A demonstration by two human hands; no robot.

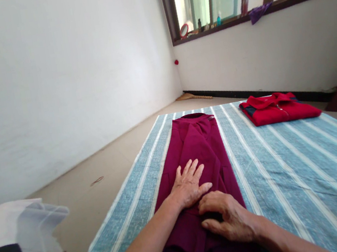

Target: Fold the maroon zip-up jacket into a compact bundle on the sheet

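Garment, maroon (196, 138), lies lengthwise on striped cloth (260, 158), left of cloth's middle, collar at cloth's far edge. This layout prob. puts the full length w/in reach of both arms. Left hand (187, 187) rests palm down on garment, fingers extended and slightly spread; flat contact prob. steadies the layers and presses out slack. Right hand (231, 218) is just beside it, nearer cloth's near edge: fingers curled, thumb apart from them, gap visible. Curl suggests gathering or adjusting fabric; whether any is pinched, cannot tell. Red garment (275, 113) sits folded nr. cloth's far right corner, well apart from both hands, prob. parked there to leave working room.

Appearance, maroon item: deep wine colour, matte, solid, w/ dark lining visible at collar. Slit-like lines, prob. pockets, run along both sides. Soft diagonal creases cross the upper part, i.e., the portion toward cloth's far edge. Toward cloth's near edge, layers overlap, w/ a pointed flap; fabric there looks darker, prob. shadow. Lowest part: cut off by view.
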